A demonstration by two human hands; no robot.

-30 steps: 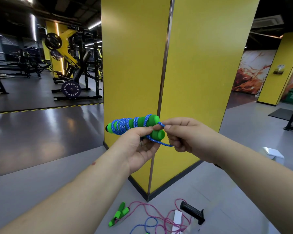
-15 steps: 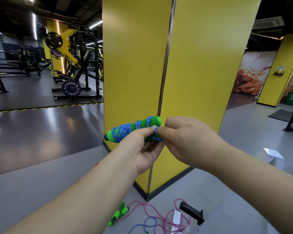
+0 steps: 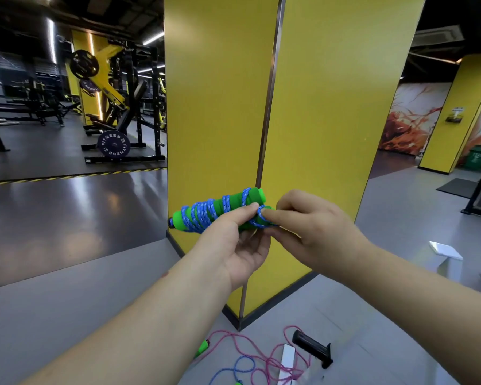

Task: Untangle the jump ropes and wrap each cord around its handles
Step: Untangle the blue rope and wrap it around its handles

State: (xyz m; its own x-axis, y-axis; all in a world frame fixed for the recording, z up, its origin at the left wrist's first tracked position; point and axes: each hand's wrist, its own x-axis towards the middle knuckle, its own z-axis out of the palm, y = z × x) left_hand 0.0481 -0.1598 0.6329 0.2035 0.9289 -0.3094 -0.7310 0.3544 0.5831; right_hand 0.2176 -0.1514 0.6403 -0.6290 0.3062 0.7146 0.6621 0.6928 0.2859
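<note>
Before us stands a tall yellow pillar (image 3: 331,120), its steel corner strip running down to the grey floor (image 3: 67,287), with a weight rack (image 3: 128,107) in the dim gym at far left. Our two forearms reach out in front of the pillar's corner. Our left hand (image 3: 233,245) curls around a pair of green foam handles (image 3: 220,211), thumb laid along the top, holding them nearly level with their ends tilted up to the right. Our right hand (image 3: 314,226) meets them at the right end, fingers bent, thumb and forefinger pinching a small loop of the blue cord (image 3: 203,215). That cord is coiled many times round the handles, tight toward the left end and looser toward the right. Down on the floor by the pillar's foot lies a tangle of pink cord (image 3: 261,354) and another blue cord (image 3: 242,365), with a green handle (image 3: 203,347) at its left edge, a black handle (image 3: 311,347) at its right and a white block (image 3: 288,359) between.
</note>
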